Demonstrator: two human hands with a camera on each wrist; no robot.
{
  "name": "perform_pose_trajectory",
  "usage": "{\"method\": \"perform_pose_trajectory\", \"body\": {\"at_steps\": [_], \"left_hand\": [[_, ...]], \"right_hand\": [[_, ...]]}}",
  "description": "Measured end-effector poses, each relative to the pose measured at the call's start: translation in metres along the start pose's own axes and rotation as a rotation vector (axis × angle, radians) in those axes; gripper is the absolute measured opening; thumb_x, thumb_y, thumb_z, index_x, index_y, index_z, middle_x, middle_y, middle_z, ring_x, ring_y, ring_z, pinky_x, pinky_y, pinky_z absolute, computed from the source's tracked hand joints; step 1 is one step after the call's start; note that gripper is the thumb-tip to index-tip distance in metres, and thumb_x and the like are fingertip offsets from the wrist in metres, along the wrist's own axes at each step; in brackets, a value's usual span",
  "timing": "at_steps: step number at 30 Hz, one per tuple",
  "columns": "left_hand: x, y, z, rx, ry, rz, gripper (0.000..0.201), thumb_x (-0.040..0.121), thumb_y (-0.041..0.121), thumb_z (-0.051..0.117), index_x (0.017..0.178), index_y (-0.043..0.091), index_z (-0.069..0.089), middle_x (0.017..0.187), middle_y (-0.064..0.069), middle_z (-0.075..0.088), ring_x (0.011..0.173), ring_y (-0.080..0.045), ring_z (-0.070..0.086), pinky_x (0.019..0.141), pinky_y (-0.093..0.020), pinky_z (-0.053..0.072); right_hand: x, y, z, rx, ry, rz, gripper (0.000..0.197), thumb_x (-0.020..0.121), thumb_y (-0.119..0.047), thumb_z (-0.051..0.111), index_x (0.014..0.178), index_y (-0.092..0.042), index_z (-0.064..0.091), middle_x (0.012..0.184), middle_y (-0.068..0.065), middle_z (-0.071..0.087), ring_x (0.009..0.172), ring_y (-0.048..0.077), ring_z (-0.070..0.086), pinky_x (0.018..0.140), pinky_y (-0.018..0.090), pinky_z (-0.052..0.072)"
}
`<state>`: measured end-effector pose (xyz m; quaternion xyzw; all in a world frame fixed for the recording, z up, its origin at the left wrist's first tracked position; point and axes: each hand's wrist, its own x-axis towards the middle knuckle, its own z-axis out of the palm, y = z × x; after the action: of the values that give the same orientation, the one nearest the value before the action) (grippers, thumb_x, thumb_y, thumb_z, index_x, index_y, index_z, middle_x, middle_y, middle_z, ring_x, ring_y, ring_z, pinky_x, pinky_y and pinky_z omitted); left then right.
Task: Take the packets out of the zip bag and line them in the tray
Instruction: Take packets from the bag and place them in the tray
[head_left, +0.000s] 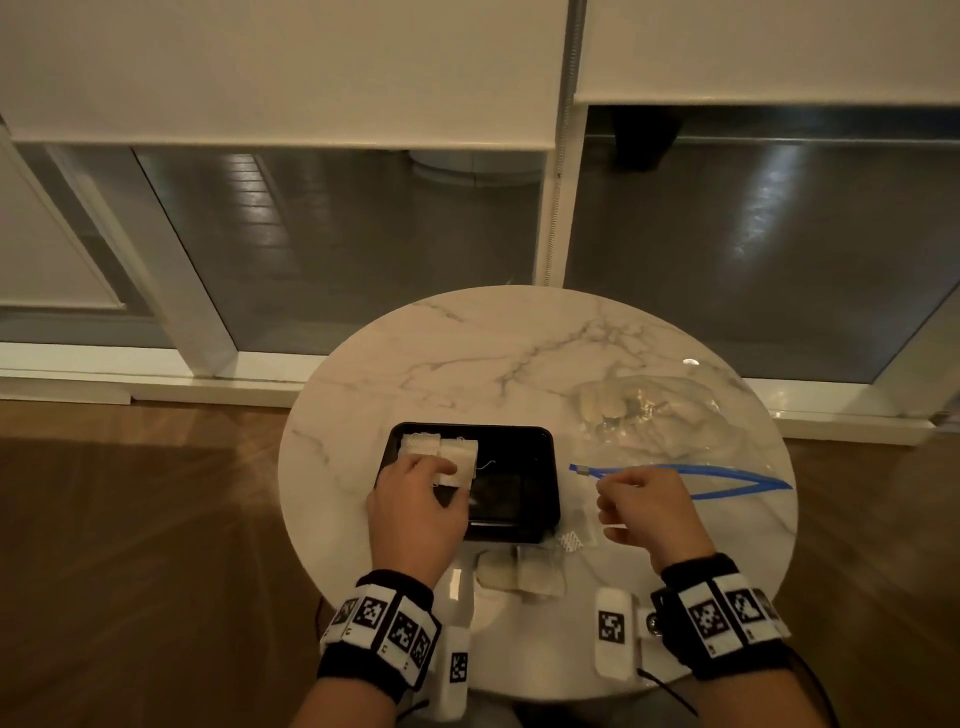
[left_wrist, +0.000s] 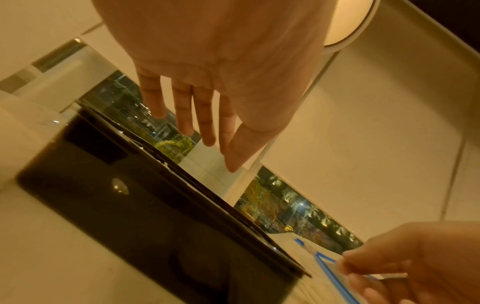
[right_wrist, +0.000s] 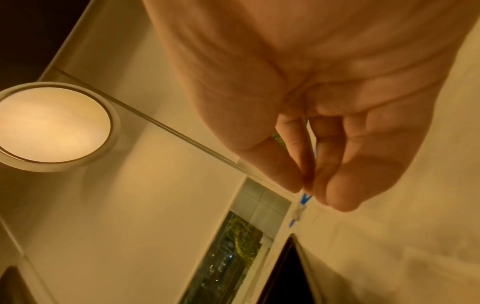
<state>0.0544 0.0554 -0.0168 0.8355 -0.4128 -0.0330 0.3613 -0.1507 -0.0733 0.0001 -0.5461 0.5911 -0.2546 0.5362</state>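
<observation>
Pinching, right hand (head_left: 644, 506): thumb and fingertips closed on the near lip of the zip bag's mouth, right of the tray; same pinch seen from the right wrist (right_wrist: 306, 181) with the blue zipper slider just below the fingertips.
Left hand (head_left: 415, 504): over the tray's left half, fingers extended and relaxed in the left wrist view (left_wrist: 207, 115), nothing gripped; fingertips at or just over the near edge of the packets in the tray, contact not clear.
Zip bag (head_left: 670, 415): clear, lying flat on the table's right side, blue zip strips (head_left: 727, 480) parted into a narrow V, mouth open toward the tray; several pale packets inside bag (head_left: 602, 402) bunched at its far left part.
Tray (head_left: 540, 467): black, rectangular, at the table's middle, near side toward the person.
Packets in tray (head_left: 457, 454): two white ones side by side, touching, in the far left corner; a thin thread trailing off the right one.
Loose packets (head_left: 519, 571): two pale ones on the table just in front of the tray's near edge, side by side; one more small piece at the tray's near right corner, too blurred to tell.
Table (head_left: 519, 353): round, white marble top.
</observation>
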Motion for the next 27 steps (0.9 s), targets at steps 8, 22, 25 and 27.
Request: {"method": "perform_pose_trajectory", "body": {"at_steps": [8, 22, 25, 27], "left_hand": [[-0.024, 0.033, 0.026, 0.016, -0.380, 0.139, 0.015, 0.089, 0.034, 0.072, 0.104, 0.035, 0.071, 0.099, 0.016, 0.064, 0.093, 0.001, 0.060, 0.087, -0.025, 0.055], [-0.020, 0.020, 0.030, 0.100, -0.323, 0.168, 0.024, 0.089, 0.031, 0.071, 0.112, 0.034, 0.067, 0.104, 0.016, 0.059, 0.105, -0.007, 0.055, 0.094, -0.028, 0.051], [-0.020, 0.018, 0.032, 0.107, -0.320, 0.166, 0.020, 0.090, 0.033, 0.070, 0.110, 0.034, 0.068, 0.104, 0.015, 0.059, 0.105, -0.008, 0.054, 0.095, -0.030, 0.051], [-0.021, 0.017, 0.032, 0.108, -0.319, 0.168, 0.019, 0.090, 0.034, 0.069, 0.110, 0.034, 0.068, 0.104, 0.016, 0.059, 0.105, -0.007, 0.053, 0.096, -0.029, 0.050]], "right_hand": [[0.018, 0.037, -0.001, -0.496, 0.056, 0.019, 0.033, 0.084, -0.022, 0.074, 0.115, -0.015, 0.066, 0.121, 0.006, 0.064, 0.112, 0.025, 0.061, 0.097, 0.037, 0.052], [0.020, 0.043, 0.025, -0.832, -0.136, -0.134, 0.052, 0.094, -0.037, 0.056, 0.144, -0.037, 0.040, 0.143, 0.010, 0.031, 0.132, 0.031, 0.030, 0.106, 0.045, 0.042], [0.020, 0.043, 0.027, -0.844, -0.118, -0.141, 0.048, 0.091, -0.044, 0.058, 0.136, -0.038, 0.046, 0.139, 0.007, 0.035, 0.129, 0.029, 0.033, 0.103, 0.044, 0.044], [0.022, 0.044, 0.028, -0.834, -0.114, -0.141, 0.043, 0.090, -0.046, 0.058, 0.131, -0.036, 0.050, 0.135, 0.006, 0.037, 0.127, 0.028, 0.035, 0.101, 0.043, 0.045]]}}
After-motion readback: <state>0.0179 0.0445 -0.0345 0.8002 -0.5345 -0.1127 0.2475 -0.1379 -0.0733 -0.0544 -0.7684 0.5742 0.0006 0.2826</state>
